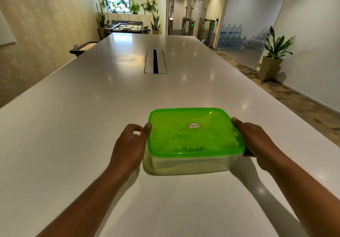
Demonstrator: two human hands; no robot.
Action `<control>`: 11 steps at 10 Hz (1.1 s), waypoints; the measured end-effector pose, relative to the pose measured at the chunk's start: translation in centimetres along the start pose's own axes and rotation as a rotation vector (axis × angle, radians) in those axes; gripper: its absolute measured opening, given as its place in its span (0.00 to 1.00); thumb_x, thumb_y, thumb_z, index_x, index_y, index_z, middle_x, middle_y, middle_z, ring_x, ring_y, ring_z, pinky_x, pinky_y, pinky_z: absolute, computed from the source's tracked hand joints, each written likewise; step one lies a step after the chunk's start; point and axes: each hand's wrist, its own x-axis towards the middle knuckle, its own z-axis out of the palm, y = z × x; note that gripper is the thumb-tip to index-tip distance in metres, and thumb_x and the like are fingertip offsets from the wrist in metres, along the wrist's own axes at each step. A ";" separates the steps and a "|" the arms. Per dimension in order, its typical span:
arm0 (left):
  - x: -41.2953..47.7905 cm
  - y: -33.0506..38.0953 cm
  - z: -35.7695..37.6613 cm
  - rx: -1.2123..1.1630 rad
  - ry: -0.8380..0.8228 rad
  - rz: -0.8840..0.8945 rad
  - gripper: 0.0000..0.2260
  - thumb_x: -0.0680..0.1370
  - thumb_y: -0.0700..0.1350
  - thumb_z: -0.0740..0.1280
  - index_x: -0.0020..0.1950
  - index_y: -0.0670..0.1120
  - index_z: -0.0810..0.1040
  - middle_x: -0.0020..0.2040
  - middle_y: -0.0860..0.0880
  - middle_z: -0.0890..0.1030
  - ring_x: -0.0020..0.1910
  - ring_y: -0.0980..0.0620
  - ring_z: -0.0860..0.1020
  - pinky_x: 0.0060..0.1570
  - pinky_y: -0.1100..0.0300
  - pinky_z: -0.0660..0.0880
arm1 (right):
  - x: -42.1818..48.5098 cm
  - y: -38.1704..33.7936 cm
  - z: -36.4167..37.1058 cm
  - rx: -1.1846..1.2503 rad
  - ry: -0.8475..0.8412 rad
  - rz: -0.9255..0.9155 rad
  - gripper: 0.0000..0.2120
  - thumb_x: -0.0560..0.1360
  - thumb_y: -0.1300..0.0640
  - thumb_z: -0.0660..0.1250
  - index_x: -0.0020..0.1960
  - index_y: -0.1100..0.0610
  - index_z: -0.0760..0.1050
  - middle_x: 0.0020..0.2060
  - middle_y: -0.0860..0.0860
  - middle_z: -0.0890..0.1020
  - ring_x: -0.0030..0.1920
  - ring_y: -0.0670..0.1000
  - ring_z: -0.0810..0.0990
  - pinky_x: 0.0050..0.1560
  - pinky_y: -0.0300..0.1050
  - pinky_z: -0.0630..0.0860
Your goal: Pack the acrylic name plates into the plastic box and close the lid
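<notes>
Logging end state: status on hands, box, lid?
Left hand and right hand gripping box sides. Green lid on plastic box, sitting on white table. Nothing in the way.

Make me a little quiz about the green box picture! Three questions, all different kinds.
1. True or false: the green lid sits on the clear box.
2. Where are the hands? A) flat on top of the lid B) one at each side of the box C) both away from it
3. Fill in: the box rests on a white ____.

Key: 1 true. 2 B, left hand and right hand. 3 table.
</notes>
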 end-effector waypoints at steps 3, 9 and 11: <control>-4.8 -0.1 2.7 -0.319 0.151 -0.016 0.09 0.79 0.51 0.63 0.52 0.47 0.78 0.25 0.49 0.73 0.19 0.55 0.69 0.22 0.61 0.68 | -3.8 3.2 1.3 0.197 0.123 -0.157 0.18 0.75 0.43 0.65 0.45 0.58 0.74 0.17 0.49 0.71 0.19 0.52 0.68 0.30 0.48 0.64; -4.0 -1.6 -2.0 -0.144 -0.042 0.082 0.15 0.76 0.60 0.63 0.54 0.51 0.76 0.34 0.50 0.80 0.28 0.56 0.78 0.34 0.49 0.79 | -7.2 1.4 2.0 0.127 0.461 -0.175 0.16 0.76 0.43 0.65 0.51 0.56 0.73 0.36 0.54 0.76 0.33 0.51 0.74 0.34 0.46 0.67; -4.1 -4.3 -5.5 0.121 0.008 0.240 0.18 0.75 0.59 0.65 0.60 0.51 0.75 0.37 0.53 0.79 0.39 0.55 0.79 0.43 0.54 0.76 | -12.0 0.6 6.5 -0.046 0.426 -0.529 0.07 0.74 0.57 0.70 0.39 0.53 0.74 0.25 0.54 0.72 0.25 0.47 0.68 0.29 0.43 0.64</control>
